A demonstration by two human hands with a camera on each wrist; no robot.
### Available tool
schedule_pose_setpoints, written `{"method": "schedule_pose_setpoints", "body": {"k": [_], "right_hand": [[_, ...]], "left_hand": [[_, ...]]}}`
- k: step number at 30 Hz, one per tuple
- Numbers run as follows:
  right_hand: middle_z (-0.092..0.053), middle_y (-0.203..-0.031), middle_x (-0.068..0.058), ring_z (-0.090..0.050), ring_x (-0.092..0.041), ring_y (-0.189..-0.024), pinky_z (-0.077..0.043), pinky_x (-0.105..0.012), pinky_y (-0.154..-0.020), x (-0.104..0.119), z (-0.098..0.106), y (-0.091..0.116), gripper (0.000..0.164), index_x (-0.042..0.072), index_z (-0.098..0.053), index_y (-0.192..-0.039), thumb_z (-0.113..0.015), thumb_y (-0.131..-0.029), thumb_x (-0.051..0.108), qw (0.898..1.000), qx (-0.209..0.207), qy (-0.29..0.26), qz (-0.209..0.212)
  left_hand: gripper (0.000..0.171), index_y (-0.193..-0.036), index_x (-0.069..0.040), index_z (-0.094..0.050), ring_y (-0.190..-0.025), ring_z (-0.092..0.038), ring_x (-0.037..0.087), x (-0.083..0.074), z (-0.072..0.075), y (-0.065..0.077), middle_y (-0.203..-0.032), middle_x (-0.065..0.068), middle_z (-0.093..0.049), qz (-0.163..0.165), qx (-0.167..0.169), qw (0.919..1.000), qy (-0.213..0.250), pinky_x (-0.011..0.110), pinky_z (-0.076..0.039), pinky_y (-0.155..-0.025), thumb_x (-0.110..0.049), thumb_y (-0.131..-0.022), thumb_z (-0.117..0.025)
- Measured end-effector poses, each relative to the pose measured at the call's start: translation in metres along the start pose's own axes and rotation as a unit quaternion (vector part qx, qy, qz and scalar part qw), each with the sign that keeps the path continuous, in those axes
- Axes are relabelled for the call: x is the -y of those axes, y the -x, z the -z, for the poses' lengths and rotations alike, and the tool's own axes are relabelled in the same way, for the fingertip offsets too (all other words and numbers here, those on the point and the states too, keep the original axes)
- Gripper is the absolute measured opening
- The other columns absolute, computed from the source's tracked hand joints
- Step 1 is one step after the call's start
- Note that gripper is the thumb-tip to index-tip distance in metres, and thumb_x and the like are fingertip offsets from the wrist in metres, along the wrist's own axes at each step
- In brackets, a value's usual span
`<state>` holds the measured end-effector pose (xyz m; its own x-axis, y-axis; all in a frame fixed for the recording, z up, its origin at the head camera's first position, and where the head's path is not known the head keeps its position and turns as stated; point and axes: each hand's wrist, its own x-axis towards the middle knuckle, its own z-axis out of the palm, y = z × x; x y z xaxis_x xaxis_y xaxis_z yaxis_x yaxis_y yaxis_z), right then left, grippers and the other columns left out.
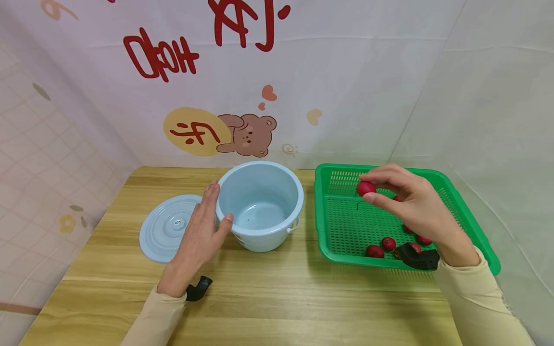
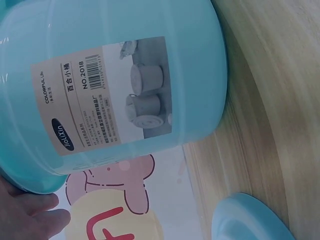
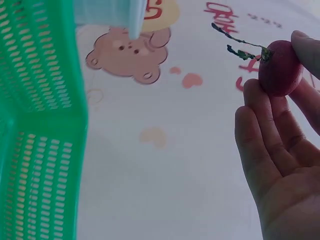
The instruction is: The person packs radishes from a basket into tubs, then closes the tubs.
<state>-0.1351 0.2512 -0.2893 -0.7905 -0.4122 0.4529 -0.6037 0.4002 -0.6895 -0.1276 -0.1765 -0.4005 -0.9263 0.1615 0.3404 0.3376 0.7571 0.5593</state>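
Observation:
My right hand [image 1: 413, 204] pinches a red radish [image 1: 366, 188] between thumb and fingertips, above the green basket [image 1: 321, 216]. A thin, wilted stem hangs from this radish [image 3: 281, 68] in the right wrist view. Several more radishes [image 1: 388, 243] lie in the basket, some hidden beneath my hand and wrist. At the left, my left hand [image 1: 199, 235] rests against the rim of a light blue bucket [image 1: 259, 239], its fingers fairly straight. The bucket stands upright, and its visible floor holds only small dark specks. A printed label [image 2: 102, 95] shows on its side in the left wrist view.
A round blue lid [image 1: 162, 230] lies on the wooden table [image 1: 277, 302], left of the bucket and partly behind my left hand. The bucket's white handle [image 1: 294, 226] hangs on its right side. A printed white cloth [image 1: 346, 96] stands behind the table.

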Motion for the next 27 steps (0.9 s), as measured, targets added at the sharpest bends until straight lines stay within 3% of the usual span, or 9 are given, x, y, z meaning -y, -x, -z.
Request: {"method": "schedule_pose_setpoints", "body": {"k": [11, 19, 27], "right_hand": [[-0.068, -0.119, -0.002, -0.066, -0.014, -0.106, -0.053, -0.021, -0.098, 0.019, -0.027, -0.008, 0.044, 0.000, -0.073, -0.122, -0.077, -0.082, -0.018, 0.998, -0.029, -0.028, 0.053], [-0.070, -0.114, -0.005, -0.066, -0.013, -0.106, -0.054, -0.020, -0.089, 0.029, -0.046, -0.016, 0.045, 0.002, -0.076, -0.119, -0.081, -0.078, -0.016, 0.995, -0.052, -0.005, 0.082], [-0.070, -0.113, -0.002, -0.065, -0.015, -0.106, -0.055, -0.023, -0.090, 0.036, -0.069, -0.026, 0.041, 0.004, -0.077, -0.117, -0.082, -0.079, -0.012, 0.993, -0.064, -0.016, 0.096]], "left_hand": [[0.075, -0.165, -0.003, -0.020, -0.159, -0.014, 0.028, 0.000, 0.000, -0.001, -0.172, 0.011, -0.019, -0.001, -0.005, 1.0000, 0.001, 0.069, -0.023, -0.118, -0.037, -0.104, -0.049], [0.075, -0.165, -0.003, -0.020, -0.158, -0.016, 0.030, 0.000, -0.001, -0.001, -0.172, 0.010, -0.018, -0.001, -0.006, 1.0000, 0.001, 0.069, -0.023, -0.118, -0.038, -0.105, -0.048], [0.076, -0.165, -0.004, -0.018, -0.159, -0.013, 0.027, -0.001, 0.000, 0.000, -0.172, 0.010, -0.017, 0.004, 0.001, 1.0000, 0.005, 0.068, -0.021, -0.120, -0.037, -0.105, -0.049]]}}
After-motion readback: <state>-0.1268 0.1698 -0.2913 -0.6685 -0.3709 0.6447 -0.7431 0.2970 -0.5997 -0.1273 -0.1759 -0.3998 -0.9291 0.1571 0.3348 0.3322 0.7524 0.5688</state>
